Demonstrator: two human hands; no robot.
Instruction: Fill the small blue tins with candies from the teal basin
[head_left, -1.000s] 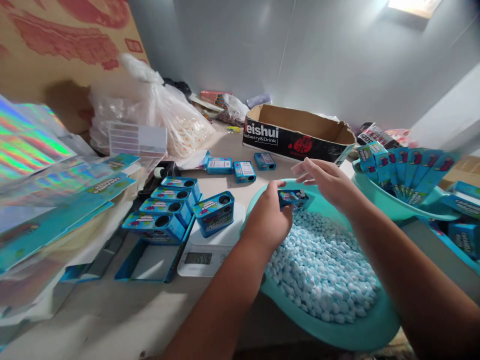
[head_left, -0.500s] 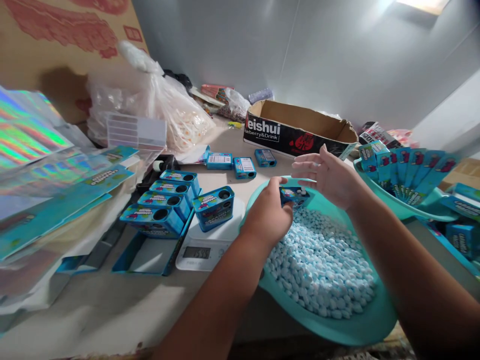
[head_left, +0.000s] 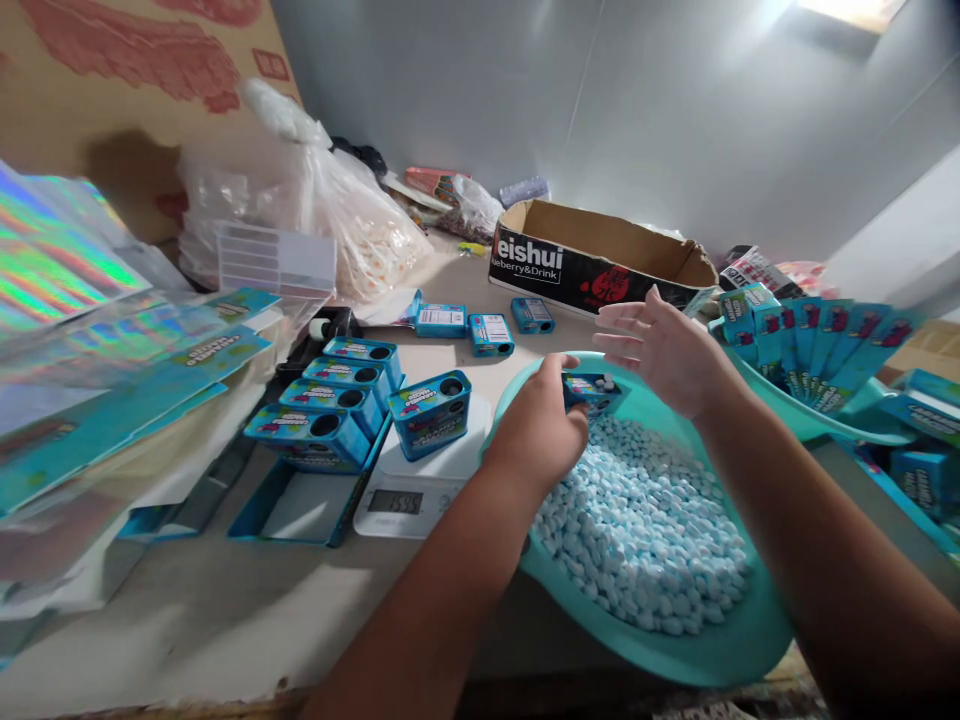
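My left hand (head_left: pixel 541 425) grips a small blue candy box (head_left: pixel 592 390) over the far left part of a teal basin (head_left: pixel 675 655). White candies show at the box's hole. Pale blue and white candies (head_left: pixel 645 540) lie heaped in the basin. My right hand (head_left: pixel 664 352) is raised just right of the held box, fingers stretched out, with nothing in it. On a white kitchen scale (head_left: pixel 390 525) stands another blue candy box (head_left: pixel 430 415) with a round dark hole on top. Several similar boxes (head_left: pixel 326 425) line a blue tray (head_left: pixel 285 540) to the left.
Three small blue boxes (head_left: pixel 490 334) lie behind the scale. A black carton (head_left: pixel 600 265) stands at the back. Another teal basin (head_left: pixel 862 425) at right holds flat blue packs (head_left: pixel 817 345). Printed sheets (head_left: pixel 135 420) pile up at left, before a tied plastic bag (head_left: pixel 322 215).
The right hand has shifted very slightly right, away from the held box. The left hand keeps the box in nearly the same place.
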